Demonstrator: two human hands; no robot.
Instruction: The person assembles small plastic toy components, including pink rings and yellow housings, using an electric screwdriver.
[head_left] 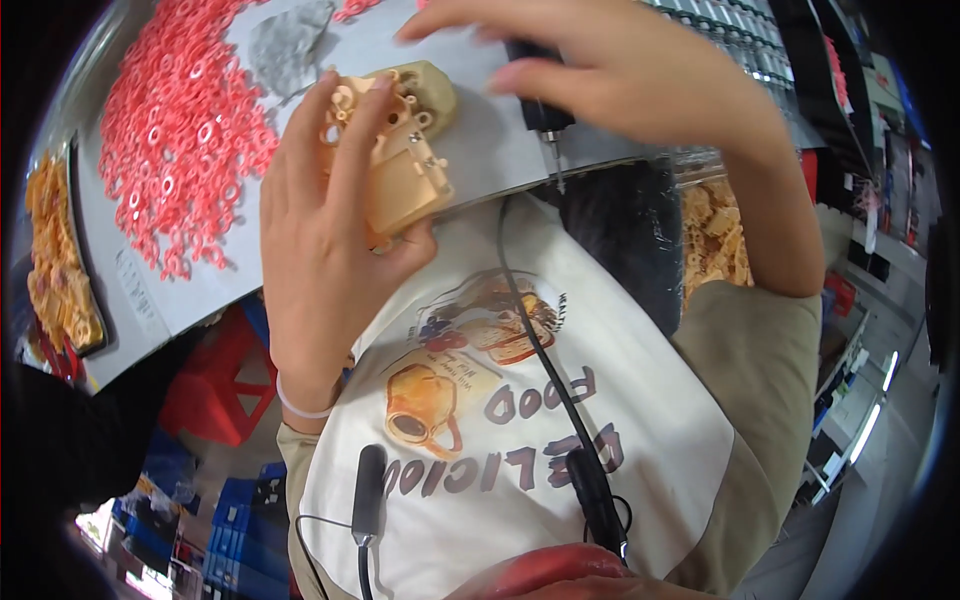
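My left hand (325, 215) is closed around a beige plastic housing (410, 180) with posts and holes, its fingers lying over the top and its thumb along the near edge. Partly under the housing, a yellowish block (437, 95) rests on the table. My right hand (610, 70) hovers farther right, slightly blurred, with thumb and fingers stretched apart. Beneath it is a black electric screwdriver (547, 116), its bit pointing toward me at the table edge. The hand covers part of the screwdriver; whether the hidden fingers touch it is unclear.
A wide heap of pink ring-shaped parts (180, 140) spreads over the left of the table (215, 290). Behind the housing lies a crumpled grey bag (290, 45). Trays of beige parts (60, 260) flank the work area. A black cable (530, 320) runs across my apron.
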